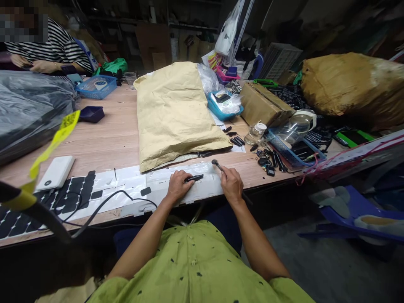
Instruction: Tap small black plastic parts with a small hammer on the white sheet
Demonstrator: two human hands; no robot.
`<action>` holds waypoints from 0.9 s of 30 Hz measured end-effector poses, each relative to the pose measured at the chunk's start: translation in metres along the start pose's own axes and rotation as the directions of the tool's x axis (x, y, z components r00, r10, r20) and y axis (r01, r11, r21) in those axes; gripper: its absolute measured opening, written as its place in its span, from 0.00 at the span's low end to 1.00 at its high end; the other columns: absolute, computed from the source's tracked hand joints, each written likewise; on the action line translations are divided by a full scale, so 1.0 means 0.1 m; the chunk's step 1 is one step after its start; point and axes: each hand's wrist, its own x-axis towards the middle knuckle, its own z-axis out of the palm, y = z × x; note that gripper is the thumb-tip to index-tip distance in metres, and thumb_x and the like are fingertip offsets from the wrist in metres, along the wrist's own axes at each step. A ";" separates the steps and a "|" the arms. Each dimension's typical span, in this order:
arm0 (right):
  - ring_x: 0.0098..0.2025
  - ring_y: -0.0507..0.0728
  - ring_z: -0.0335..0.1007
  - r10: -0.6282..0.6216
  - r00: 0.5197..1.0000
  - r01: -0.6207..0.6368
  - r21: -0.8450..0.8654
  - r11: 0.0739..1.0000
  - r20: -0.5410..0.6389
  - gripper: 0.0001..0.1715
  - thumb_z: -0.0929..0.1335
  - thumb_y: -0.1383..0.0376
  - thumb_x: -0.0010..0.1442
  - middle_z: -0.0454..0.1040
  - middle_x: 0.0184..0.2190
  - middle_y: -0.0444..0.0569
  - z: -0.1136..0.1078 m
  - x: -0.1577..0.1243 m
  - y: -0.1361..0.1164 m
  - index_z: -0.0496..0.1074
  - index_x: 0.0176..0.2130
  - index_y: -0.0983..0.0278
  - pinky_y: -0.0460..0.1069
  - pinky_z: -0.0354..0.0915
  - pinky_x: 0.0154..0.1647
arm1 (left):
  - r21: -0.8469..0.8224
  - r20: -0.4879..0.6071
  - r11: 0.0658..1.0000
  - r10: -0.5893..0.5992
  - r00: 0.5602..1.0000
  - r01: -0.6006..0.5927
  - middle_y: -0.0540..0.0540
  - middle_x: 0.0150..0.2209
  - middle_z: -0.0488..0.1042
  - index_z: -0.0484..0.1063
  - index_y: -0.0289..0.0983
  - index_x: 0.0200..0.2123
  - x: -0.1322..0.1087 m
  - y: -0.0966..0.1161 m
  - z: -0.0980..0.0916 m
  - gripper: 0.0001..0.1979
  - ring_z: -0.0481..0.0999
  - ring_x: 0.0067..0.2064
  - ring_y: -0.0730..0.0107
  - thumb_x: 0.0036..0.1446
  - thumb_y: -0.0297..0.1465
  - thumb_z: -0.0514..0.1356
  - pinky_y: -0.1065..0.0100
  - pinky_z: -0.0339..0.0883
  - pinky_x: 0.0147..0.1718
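Note:
At the front edge of the table, my left hand (179,185) is closed on a slim black piece (195,178), holding it low over a white sheet (164,182). What kind of piece it is I cannot make out. To its right, my right hand (232,183) is wrapped round the handle of a small hammer (215,162), whose dark round head points up and to the left. The hammer's handle shows again below the hand. A big tan paper sack (176,113) lies just beyond both hands.
A white power bank (56,172) and a black cable (123,192) lie left, beside black adhesive pads (71,195). Rightward are several black pieces (237,141), a glass jar (255,134), a blue basket (296,147) and a cardboard box (265,105). A person in stripes (59,46) sits far left.

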 end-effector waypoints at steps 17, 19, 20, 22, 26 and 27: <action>0.41 0.59 0.59 0.133 0.989 -0.146 -0.264 0.954 -0.065 0.19 0.66 0.71 0.62 0.70 0.38 0.51 0.24 0.08 0.27 0.80 0.49 0.58 0.51 0.49 0.38 | -0.045 0.092 0.996 0.086 0.992 -0.082 0.46 0.39 0.76 0.83 0.44 0.38 -0.05 -0.08 -0.10 0.09 0.70 0.43 0.58 0.54 0.38 0.67 0.57 0.65 0.47; 0.41 0.59 0.59 0.136 0.988 -0.149 -0.268 0.952 -0.067 0.19 0.66 0.71 0.62 0.71 0.38 0.51 0.24 0.08 0.27 0.80 0.49 0.58 0.51 0.50 0.38 | -0.068 0.160 0.991 0.121 0.980 -0.111 0.47 0.43 0.76 0.84 0.45 0.36 -0.10 -0.11 -0.16 0.08 0.71 0.46 0.57 0.52 0.37 0.68 0.55 0.65 0.50; 0.41 0.59 0.60 0.137 0.988 -0.150 -0.271 0.951 -0.066 0.19 0.66 0.72 0.62 0.71 0.38 0.51 0.24 0.09 0.26 0.80 0.48 0.58 0.51 0.50 0.39 | -0.088 0.197 0.987 0.152 0.969 -0.137 0.47 0.45 0.77 0.84 0.46 0.35 -0.14 -0.13 -0.20 0.07 0.71 0.48 0.56 0.51 0.37 0.69 0.54 0.65 0.52; 0.41 0.59 0.60 0.136 0.989 -0.147 -0.278 0.949 -0.061 0.19 0.66 0.71 0.62 0.72 0.38 0.51 0.24 0.09 0.25 0.80 0.49 0.58 0.51 0.50 0.39 | -0.135 0.269 0.971 0.230 0.936 -0.199 0.47 0.52 0.76 0.85 0.47 0.34 -0.23 -0.18 -0.27 0.07 0.70 0.54 0.53 0.49 0.37 0.71 0.53 0.63 0.57; 0.41 0.59 0.61 0.137 0.989 -0.149 -0.291 0.945 -0.061 0.19 0.67 0.72 0.62 0.72 0.38 0.51 0.24 0.09 0.25 0.80 0.49 0.58 0.51 0.50 0.39 | -0.160 0.380 0.950 0.311 0.871 -0.269 0.49 0.66 0.68 0.85 0.48 0.35 -0.42 -0.26 -0.36 0.10 0.61 0.67 0.46 0.46 0.35 0.73 0.47 0.54 0.66; 0.41 0.59 0.61 0.139 0.988 -0.151 -0.291 0.945 -0.061 0.19 0.67 0.72 0.62 0.72 0.38 0.51 0.24 0.09 0.25 0.80 0.49 0.58 0.51 0.50 0.39 | -0.139 0.398 0.952 0.305 0.865 -0.272 0.50 0.68 0.65 0.85 0.48 0.35 -0.46 -0.25 -0.36 0.10 0.58 0.69 0.44 0.45 0.34 0.74 0.44 0.50 0.68</action>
